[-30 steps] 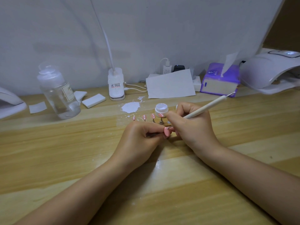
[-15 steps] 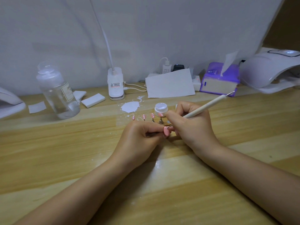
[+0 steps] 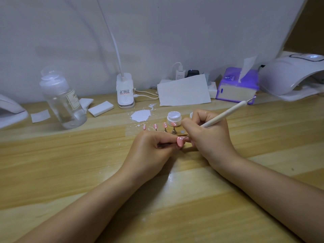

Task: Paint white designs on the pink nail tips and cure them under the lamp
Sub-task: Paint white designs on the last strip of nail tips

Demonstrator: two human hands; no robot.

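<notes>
head view: left hand [image 3: 150, 148] fingers pinch pink nail tip [image 3: 180, 141] low over bench [image 3: 87, 163]; right hand [image 3: 208, 135] fingers grip dotting pen [image 3: 226, 114], point on tip. brace wrists, light dabs, even spacing. lamp [image 3: 291, 76] far right.

A clear bottle [image 3: 64, 100] stands far left on the wooden table [image 3: 70, 172]. A purple tissue pack [image 3: 236, 87] sits far right, beside white paper [image 3: 183, 91].

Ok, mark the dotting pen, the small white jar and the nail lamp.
dotting pen [image 3: 226, 114]: head view, middle of its pale shaft above the right hand.
small white jar [image 3: 173, 118]: head view, its front wall.
nail lamp [image 3: 287, 76]: head view, its white domed hood at far right.
</notes>
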